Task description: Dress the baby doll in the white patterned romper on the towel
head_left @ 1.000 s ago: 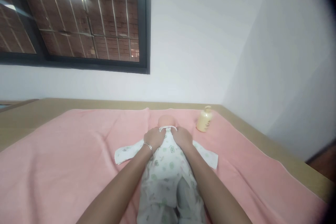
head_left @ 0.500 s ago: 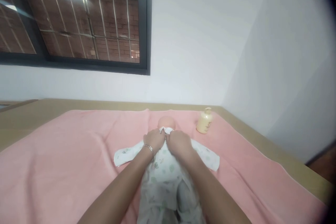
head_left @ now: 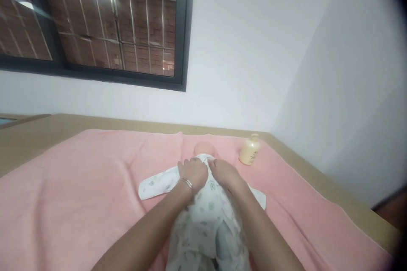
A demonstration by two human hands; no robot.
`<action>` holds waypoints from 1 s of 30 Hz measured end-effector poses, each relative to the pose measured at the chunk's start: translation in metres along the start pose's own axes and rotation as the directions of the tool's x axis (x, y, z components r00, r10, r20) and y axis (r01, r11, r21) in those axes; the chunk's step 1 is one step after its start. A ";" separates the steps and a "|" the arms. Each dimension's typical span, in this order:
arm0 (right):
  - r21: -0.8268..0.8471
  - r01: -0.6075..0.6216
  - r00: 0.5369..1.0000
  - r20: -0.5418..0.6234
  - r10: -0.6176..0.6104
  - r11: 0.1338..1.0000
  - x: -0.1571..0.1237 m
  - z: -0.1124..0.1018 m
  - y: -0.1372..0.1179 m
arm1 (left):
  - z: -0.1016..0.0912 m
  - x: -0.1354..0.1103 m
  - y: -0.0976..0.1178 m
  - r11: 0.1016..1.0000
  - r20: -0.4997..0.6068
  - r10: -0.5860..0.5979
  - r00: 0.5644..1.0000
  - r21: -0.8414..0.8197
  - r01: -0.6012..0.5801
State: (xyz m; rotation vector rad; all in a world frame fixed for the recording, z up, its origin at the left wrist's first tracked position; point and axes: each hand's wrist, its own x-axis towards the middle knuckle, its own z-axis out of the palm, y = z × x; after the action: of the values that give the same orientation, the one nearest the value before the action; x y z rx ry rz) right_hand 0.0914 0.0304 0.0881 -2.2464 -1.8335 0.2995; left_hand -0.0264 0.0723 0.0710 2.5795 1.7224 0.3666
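Observation:
A baby doll, its bald round head [head_left: 204, 148] at the far end, lies in the middle of a pink blanket. It wears a white baby outfit [head_left: 208, 207] with small green prints, its sleeves spread out to both sides. My left hand [head_left: 195, 173], a bracelet at its wrist, is closed on the outfit's front just below the neck. Close beside it, my right hand [head_left: 224, 172] pinches the cloth at the other side of the neckline. The fingertips of both hands are partly hidden. My forearms cover part of the sleeves and the outfit's sides.
The pink blanket [head_left: 95, 186] lies wrinkled over a tan surface [head_left: 34, 139]. A pale yellow pump bottle [head_left: 249, 150] stands to the right of the doll's head. Behind are a white wall [head_left: 241, 51] and a dark-framed window [head_left: 182, 29] with bars.
My hands have moved slightly apart at the neckline, and the left one lies a bit lower on the chest. More of the collar shows between them. The view has tilted slightly.

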 end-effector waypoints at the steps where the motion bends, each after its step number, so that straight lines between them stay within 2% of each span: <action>1: -0.051 0.003 1.000 -0.004 -0.003 0.999 -0.004 -0.002 -0.003 | 0.003 0.005 -0.004 0.998 0.019 -0.025 1.000 -0.049 0.026; 4: -0.203 0.048 0.999 0.010 -0.047 0.978 -0.017 -0.010 -0.013 | 0.011 0.020 -0.018 0.973 0.112 -0.064 0.992 -0.212 0.087; 7: -0.225 0.065 0.997 0.055 -0.054 0.972 -0.021 -0.015 -0.017 | 0.011 0.024 -0.023 0.960 0.157 -0.038 0.987 -0.269 0.080; 10: -0.134 0.028 0.999 0.043 -0.022 0.991 -0.009 -0.009 -0.009 | 0.003 0.011 -0.011 0.984 0.077 -0.051 0.996 -0.165 0.063; 12: -0.052 0.011 1.000 0.014 -0.011 0.999 0.002 -0.002 -0.001 | -0.004 -0.001 -0.001 0.998 0.003 -0.012 1.000 -0.059 0.012; 14: 0.010 0.008 1.000 0.002 -0.008 1.000 0.008 0.000 0.004 | -0.008 -0.008 0.004 0.999 -0.013 0.038 0.999 -0.022 -0.038; 16: 0.007 0.016 1.000 0.021 -0.016 1.000 0.004 -0.003 0.003 | -0.008 -0.006 0.002 0.998 0.012 0.032 0.999 -0.060 -0.032; 20: -0.128 0.059 0.991 0.129 -0.042 0.990 -0.023 -0.020 -0.014 | 0.002 0.012 -0.017 0.980 0.126 -0.042 0.991 -0.187 0.065; 22: -0.134 0.079 0.986 0.157 -0.057 0.988 -0.031 -0.025 -0.020 | 0.005 0.018 -0.023 0.972 0.161 -0.053 0.985 -0.216 0.088; 26: -0.068 0.069 0.996 0.060 -0.065 0.995 -0.017 -0.015 -0.010 | 0.003 0.009 -0.014 0.993 0.072 -0.048 0.996 -0.104 0.056; 30: 0.033 0.026 1.000 0.008 -0.026 0.999 0.007 0.000 0.006 | -0.004 -0.006 0.002 0.997 -0.006 0.045 0.999 0.063 -0.045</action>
State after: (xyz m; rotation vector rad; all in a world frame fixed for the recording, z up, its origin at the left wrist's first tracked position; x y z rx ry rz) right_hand 0.0983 0.0362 0.0857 -2.2010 -1.8467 0.3322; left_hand -0.0276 0.0655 0.0740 2.6677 1.7077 0.3288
